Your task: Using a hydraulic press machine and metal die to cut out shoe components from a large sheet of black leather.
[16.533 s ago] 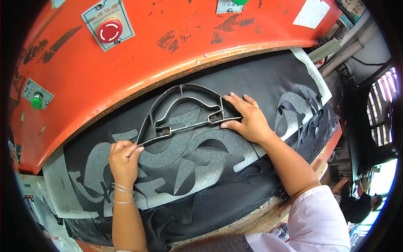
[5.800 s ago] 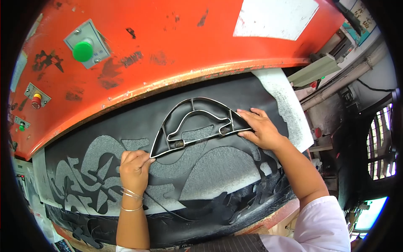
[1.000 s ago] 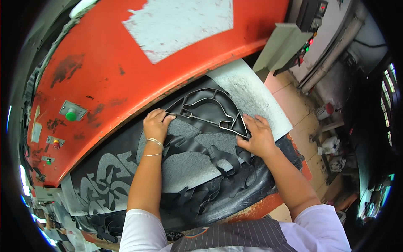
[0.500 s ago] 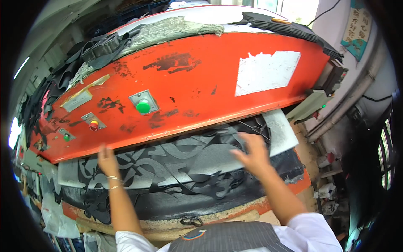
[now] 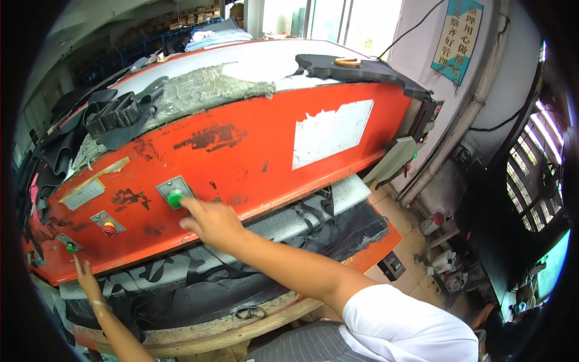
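Across the front of a large orange-red press [image 5: 265,133] sit its buttons. My right hand [image 5: 214,226] is at the larger green push button [image 5: 175,201], its index fingertip at the button's edge and its thumb apart. Lower left, my left hand [image 5: 89,281] reaches up with fingers stretched toward the small green button [image 5: 71,248]; whether it touches is hard to tell. Neither hand holds anything. Below the press face, curved strips of dark sheet [image 5: 199,269] lie on a pale slab [image 5: 348,193], some hanging over its front edge; the press front hides the slab's back part.
Between the green buttons is a red stop button [image 5: 109,230]. Grey cloth [image 5: 205,90] and a stack of dark sheets [image 5: 356,70] lie on the machine top. A wooden rail [image 5: 199,338] runs along the near edge. A pipe [image 5: 467,114] climbs the right wall.
Both hands have left the dark strips and moved left to the buttons, the right at the larger green one, the left by the small one. The view has turned, and less of the slab shows.
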Demonstrator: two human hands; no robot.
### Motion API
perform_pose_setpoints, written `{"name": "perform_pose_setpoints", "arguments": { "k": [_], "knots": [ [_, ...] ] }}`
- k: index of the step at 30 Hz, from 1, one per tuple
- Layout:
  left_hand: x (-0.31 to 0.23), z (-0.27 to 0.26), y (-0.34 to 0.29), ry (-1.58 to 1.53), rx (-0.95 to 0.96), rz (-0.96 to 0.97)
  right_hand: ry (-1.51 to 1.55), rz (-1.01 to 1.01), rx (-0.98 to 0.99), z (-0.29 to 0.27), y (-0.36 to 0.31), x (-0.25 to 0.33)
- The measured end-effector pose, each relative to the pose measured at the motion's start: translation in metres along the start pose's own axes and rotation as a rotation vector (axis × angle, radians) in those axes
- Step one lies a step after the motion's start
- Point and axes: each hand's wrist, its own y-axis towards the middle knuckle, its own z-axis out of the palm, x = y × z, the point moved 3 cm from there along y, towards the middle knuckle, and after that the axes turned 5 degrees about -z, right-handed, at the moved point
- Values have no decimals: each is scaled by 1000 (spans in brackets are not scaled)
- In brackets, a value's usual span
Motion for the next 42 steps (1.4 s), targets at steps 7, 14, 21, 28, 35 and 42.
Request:
{"name": "perform_pose_setpoints", "arguments": {
  "k": [7, 14, 21, 28, 35, 42],
  "knots": [
    [-91, 52, -275, -65, 504, -101, -106, 276, 556, -65, -214, -13],
    [-176, 94, -380, 185, 696, 219, -293, 262, 603, -99, -282, 8],
    [-169, 104, -373, 205, 662, 296, -237, 289, 585, -108, -263, -1],
    [-191, 136, -331, 312, 974, 228, -69, 510, 598, -136, -226, -100],
    [-269, 300, -252, -94, 771, 378, -751, 557, 139, -160, -118, -259],
    [-262, 477, -228, 414, 733, 471, -601, 759, 353, -141, -119, -297]
  ]
}}
